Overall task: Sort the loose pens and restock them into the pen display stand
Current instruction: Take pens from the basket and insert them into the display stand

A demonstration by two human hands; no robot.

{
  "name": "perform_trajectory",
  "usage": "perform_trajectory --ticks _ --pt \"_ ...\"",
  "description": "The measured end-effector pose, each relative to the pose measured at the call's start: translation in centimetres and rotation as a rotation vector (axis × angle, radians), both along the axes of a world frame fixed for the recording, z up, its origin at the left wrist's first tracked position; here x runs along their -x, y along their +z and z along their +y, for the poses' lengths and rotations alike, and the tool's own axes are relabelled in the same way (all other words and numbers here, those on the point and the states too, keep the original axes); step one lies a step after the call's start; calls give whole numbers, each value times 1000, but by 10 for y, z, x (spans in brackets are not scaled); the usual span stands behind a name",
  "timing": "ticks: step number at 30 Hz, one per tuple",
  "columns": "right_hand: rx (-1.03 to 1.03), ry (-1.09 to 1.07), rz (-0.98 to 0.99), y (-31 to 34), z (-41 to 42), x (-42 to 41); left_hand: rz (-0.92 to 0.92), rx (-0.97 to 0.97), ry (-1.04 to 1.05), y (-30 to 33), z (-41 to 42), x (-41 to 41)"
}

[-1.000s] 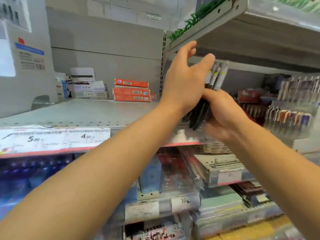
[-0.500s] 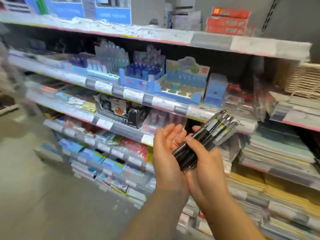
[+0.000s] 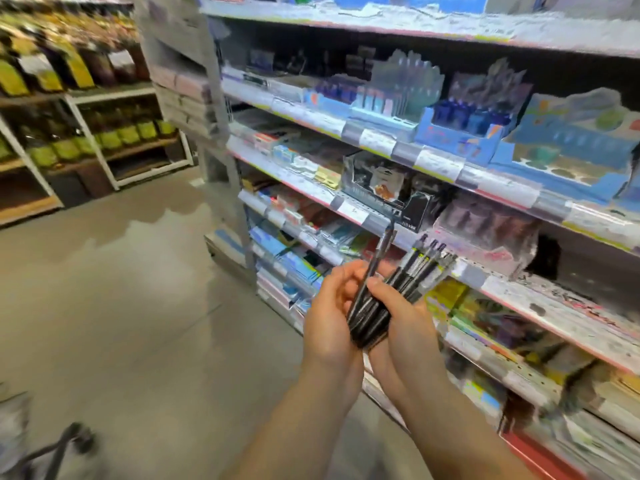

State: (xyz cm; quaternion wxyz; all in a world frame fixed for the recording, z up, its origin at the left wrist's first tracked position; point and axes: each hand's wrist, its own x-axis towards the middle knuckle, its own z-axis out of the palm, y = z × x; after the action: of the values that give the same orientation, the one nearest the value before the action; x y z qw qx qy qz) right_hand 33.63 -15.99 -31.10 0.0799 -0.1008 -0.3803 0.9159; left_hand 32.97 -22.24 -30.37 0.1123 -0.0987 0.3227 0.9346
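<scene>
A bundle of black pens (image 3: 398,292) with grey and clear tops sits in my right hand (image 3: 403,327), tips pointing up and to the right. My left hand (image 3: 329,313) cups the bundle from the left, and its fingers grip one black pen (image 3: 375,268) that stands steeper than the others and sticks out above them. Both hands are in front of the stationery shelves, at mid height. No pen display stand can be made out among the blurred shelf goods.
Stationery shelves (image 3: 381,140) with blue display boxes (image 3: 460,133), a black box (image 3: 377,188) and price tags run along the right. Bare grey floor (image 3: 121,306) lies to the left. A snack rack (image 3: 86,126) stands at the far left, a dark cart part (image 3: 65,441) at bottom left.
My view has swung down and left from the upper shelf to the lower shelves and aisle. The hands dropped with the bundle, and my left hand has drawn one pen up out of it.
</scene>
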Motion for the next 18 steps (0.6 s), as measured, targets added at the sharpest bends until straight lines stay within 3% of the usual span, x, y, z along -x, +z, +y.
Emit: perform_trajectory --ticks 8,12,18 --pt "-151 95 -74 -9 -132 53 54 222 19 -7 -142 53" --pt "-217 81 -129 -11 -178 74 131 419 12 -14 -190 78" --pt "-236 81 -100 -1 -223 125 205 541 50 -7 -240 137"
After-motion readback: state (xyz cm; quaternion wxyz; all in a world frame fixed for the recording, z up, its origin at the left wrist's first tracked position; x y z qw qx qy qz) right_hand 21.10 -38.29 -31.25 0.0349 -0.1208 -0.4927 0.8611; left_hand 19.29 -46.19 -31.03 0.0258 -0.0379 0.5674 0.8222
